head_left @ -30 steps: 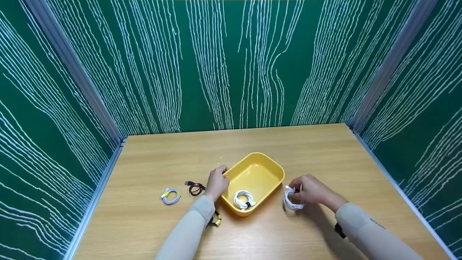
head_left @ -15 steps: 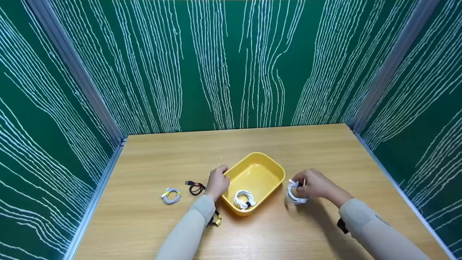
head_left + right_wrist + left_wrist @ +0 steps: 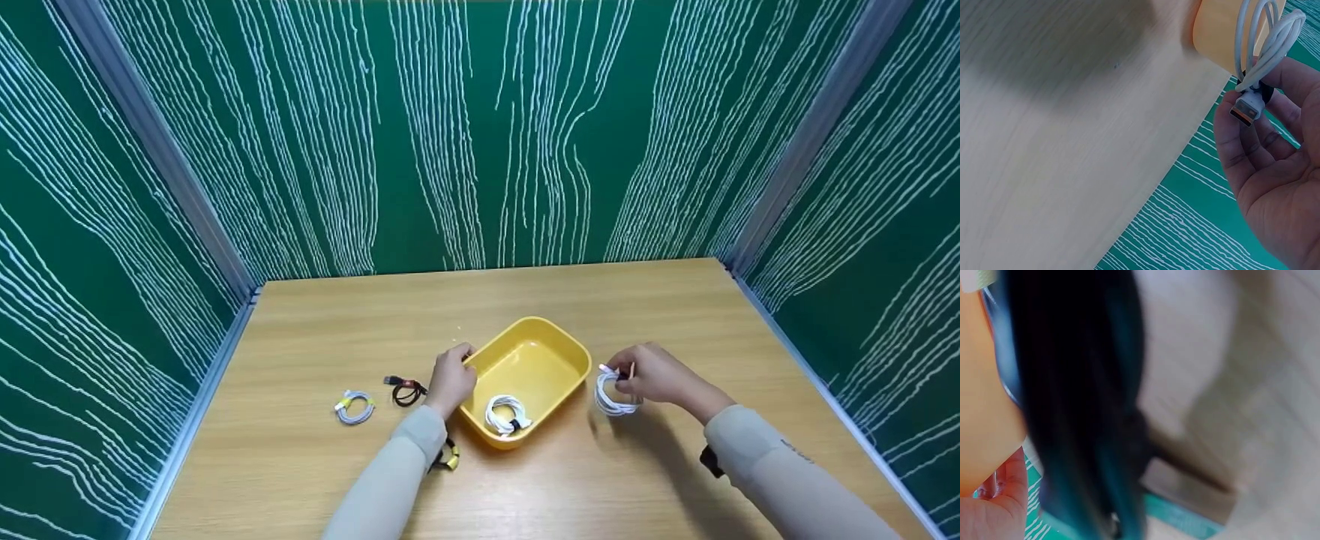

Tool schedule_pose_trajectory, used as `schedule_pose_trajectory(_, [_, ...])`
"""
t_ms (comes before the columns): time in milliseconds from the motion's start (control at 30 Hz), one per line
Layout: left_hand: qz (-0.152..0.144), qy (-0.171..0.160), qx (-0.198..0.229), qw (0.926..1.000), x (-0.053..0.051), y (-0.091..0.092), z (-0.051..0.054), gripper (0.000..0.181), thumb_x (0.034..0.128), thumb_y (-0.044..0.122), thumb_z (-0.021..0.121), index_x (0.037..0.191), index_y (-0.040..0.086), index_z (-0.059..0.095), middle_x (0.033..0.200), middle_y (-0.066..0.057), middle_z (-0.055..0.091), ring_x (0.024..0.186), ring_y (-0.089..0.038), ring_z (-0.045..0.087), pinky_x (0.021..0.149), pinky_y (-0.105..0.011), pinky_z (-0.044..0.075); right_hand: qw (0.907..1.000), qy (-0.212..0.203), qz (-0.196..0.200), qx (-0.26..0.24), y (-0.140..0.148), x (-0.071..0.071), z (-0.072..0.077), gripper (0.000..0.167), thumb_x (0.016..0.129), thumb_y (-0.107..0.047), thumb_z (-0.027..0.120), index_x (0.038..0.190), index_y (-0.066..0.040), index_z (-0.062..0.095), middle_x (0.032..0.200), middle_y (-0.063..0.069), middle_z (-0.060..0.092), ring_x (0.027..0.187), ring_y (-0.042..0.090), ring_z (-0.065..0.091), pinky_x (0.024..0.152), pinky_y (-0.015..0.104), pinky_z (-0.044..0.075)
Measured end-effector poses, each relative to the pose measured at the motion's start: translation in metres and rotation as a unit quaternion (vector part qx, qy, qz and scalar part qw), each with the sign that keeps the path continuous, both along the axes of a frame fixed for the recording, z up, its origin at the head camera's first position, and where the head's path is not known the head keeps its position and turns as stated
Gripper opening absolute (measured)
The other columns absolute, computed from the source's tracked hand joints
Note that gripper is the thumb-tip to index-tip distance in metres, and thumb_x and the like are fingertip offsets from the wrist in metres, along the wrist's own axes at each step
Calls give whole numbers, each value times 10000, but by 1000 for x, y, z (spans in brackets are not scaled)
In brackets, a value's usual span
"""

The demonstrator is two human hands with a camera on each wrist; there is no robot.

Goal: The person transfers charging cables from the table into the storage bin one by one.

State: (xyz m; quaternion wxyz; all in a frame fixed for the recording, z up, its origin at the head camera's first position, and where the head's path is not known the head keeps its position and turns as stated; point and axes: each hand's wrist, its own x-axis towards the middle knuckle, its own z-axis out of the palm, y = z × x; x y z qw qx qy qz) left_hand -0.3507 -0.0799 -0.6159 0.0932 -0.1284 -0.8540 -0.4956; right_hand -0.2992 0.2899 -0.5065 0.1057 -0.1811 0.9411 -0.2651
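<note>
In the head view, my left hand [image 3: 453,380] grips the left rim of a yellow plastic bin [image 3: 534,367]. A coiled white cable [image 3: 492,415] with a black tie lies in the bin's near end. Right of the bin, my right hand [image 3: 654,373] holds a second coiled white USB cable [image 3: 604,406] above the table. The right wrist view shows thumb and fingers pinching this USB cable [image 3: 1278,46] at its black tie, beside the metal plug. A dark blurred shape hides much of the left wrist view; part of the left hand [image 3: 1002,506] shows below the bin wall [image 3: 985,410].
Left of the bin on the wooden table [image 3: 300,480] lie a grey coiled cable [image 3: 361,421] with yellow ties and a black USB cable [image 3: 409,384]. A black-and-yellow coil [image 3: 453,456] is partly hidden behind the left forearm. Green white-lined panels [image 3: 480,135] enclose the table.
My right hand has lifted the white USB cable slightly and moved a little to the right and away from me. The left hand and the bin have stayed in place.
</note>
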Motion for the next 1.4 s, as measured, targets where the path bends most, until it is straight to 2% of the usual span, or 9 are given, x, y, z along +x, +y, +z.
schedule_pose_trajectory(200, [71, -219, -106, 9997, -10, 0, -13, 257, 850, -39, 588, 979, 128, 735, 938, -91, 776, 800, -207, 698, 720, -341, 599, 10000, -70, -64, -7, -2, -3, 0, 271, 919, -20, 780, 1189, -6, 798, 941, 33, 724, 837, 189, 603, 726, 307, 540])
schedule_pose_trajectory(467, [254, -134, -504, 9983, -26, -1, -37, 285, 839, -21, 619, 992, 179, 752, 922, -18, 768, 833, -168, 677, 778, -348, 582, 9989, 344, 234, -208, -4, -4, 0, 189, 896, 7, 786, 1080, -15, 818, 837, 3, 719, 745, 144, 577, 643, 246, 495])
schedule_pose_trajectory(667, [249, -303, -453, 9982, -29, -1, -38, 260, 852, -10, 627, 997, 169, 748, 943, -32, 770, 843, -178, 687, 786, -354, 600, 9998, 126, 47, -134, -9, -4, 7, 217, 913, -5, 788, 1127, -28, 820, 879, 17, 728, 777, 173, 594, 674, 269, 529])
schedule_pose_trajectory(933, [221, -324, -257, 9989, -8, 1, -10, 256, 861, -39, 635, 1013, 130, 751, 986, -88, 789, 877, -198, 719, 816, -348, 620, 10000, 21, -72, -63, -16, -6, 14, 230, 923, 5, 774, 1146, -27, 820, 889, 35, 721, 787, 188, 603, 685, 273, 545])
schedule_pose_trajectory(967, [253, -436, -208, 9985, -8, 2, -9, 261, 858, -31, 634, 1002, 151, 753, 977, -67, 790, 869, -176, 714, 815, -341, 617, 9999, 25, -73, -65, -17, -6, 14, 232, 925, 4, 775, 1151, -25, 818, 894, 35, 722, 789, 188, 602, 686, 272, 548])
schedule_pose_trajectory(1100, [191, -592, -161, 9979, 11, 5, 19, 254, 878, -80, 618, 1031, 76, 746, 1012, -147, 785, 898, -250, 732, 848, -420, 640, 9999, 25, -86, -112, -22, -7, 15, 245, 925, -2, 783, 1167, -20, 815, 914, 42, 735, 799, 192, 614, 697, 273, 566])
schedule_pose_trajectory(1200, [134, -595, -183, 9980, 17, 6, 30, 243, 888, -100, 612, 1045, 33, 741, 1030, -188, 780, 916, -293, 734, 863, -459, 642, 9999, 46, -70, -148, -25, -8, 15, 249, 921, -5, 793, 1168, -26, 817, 915, 35, 740, 802, 185, 622, 705, 264, 570])
schedule_pose_trajectory(1267, [135, -445, -226, 9987, 13, 5, 22, 252, 879, -90, 598, 1033, 45, 743, 1000, -175, 778, 876, -280, 722, 820, -435, 634, 9998, 108, -6, -174, -28, -9, 14, 230, 920, -2, 790, 1148, -25, 818, 901, 35, 736, 792, 177, 619, 691, 257, 559])
schedule_pose_trajectory(1400, [141, -233, -249, 9993, -10, 1, -13, 276, 850, -51, 584, 1000, 116, 745, 917, -97, 763, 775, -208, 682, 705, -352, 588, 9993, 262, 145, -221, -33, -10, 14, 196, 913, 6, 778, 1104, -16, 816, 868, 34, 723, 764, 160, 608, 653, 246, 535])
